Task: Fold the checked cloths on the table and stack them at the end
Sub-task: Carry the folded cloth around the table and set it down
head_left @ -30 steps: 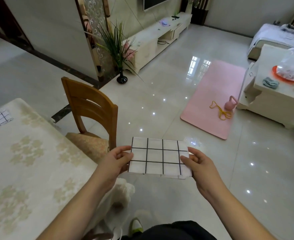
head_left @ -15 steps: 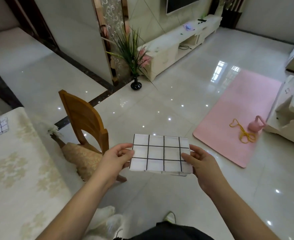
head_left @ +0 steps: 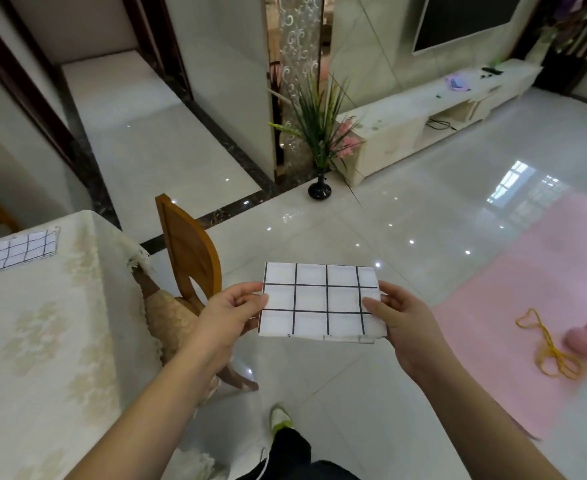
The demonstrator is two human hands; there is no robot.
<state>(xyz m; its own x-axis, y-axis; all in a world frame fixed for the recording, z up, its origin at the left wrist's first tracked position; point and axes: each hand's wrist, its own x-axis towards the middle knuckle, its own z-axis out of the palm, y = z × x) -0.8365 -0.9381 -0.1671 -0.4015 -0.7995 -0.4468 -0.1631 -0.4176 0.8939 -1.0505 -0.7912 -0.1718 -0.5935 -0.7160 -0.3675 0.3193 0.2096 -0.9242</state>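
Tiled living-room floor behind; desk (head_left: 42, 341) at left. Folded checked cloth (head_left: 321, 301) held in air over floor, long axis left-right. Left hand (head_left: 231, 315) pinched left edge, right hand (head_left: 402, 322) pinched right edge. Second folded cloth (head_left: 20, 252) lay on desk far corner, well left of hands; left hand nearer.
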